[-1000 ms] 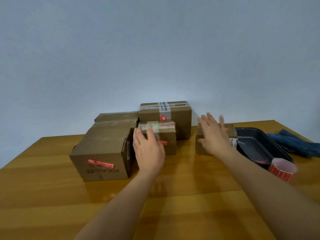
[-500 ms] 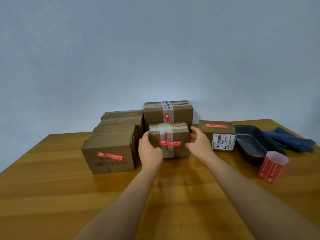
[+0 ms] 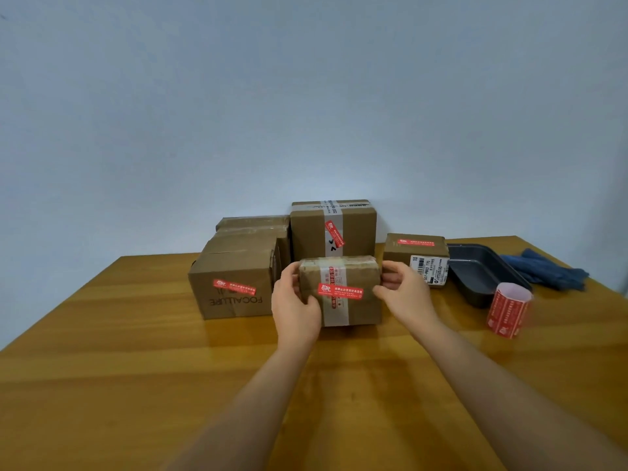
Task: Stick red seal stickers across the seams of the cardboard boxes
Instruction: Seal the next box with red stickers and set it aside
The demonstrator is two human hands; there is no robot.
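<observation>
A small taped cardboard box (image 3: 353, 311) with a red seal sticker (image 3: 340, 291) on its front is gripped between my left hand (image 3: 295, 307) on its left side and my right hand (image 3: 402, 292) on its right side. To its left stands a larger box marked FOCALLURE (image 3: 234, 287) with a red sticker. Behind is a tall taped box (image 3: 334, 229) with a slanted red sticker. At the right a small box (image 3: 416, 254) carries a red sticker on top. A roll of red stickers (image 3: 508, 309) stands on the table at the right.
A dark metal tray (image 3: 482, 277) lies right of the small box, with a blue cloth (image 3: 547, 270) beyond it. More flat boxes (image 3: 253, 226) are stacked behind the FOCALLURE box. The wooden table (image 3: 136, 385) meets a pale wall at the back.
Both hands moved from resting over separate boxes to gripping the small taped box, which has come toward me, off the box row.
</observation>
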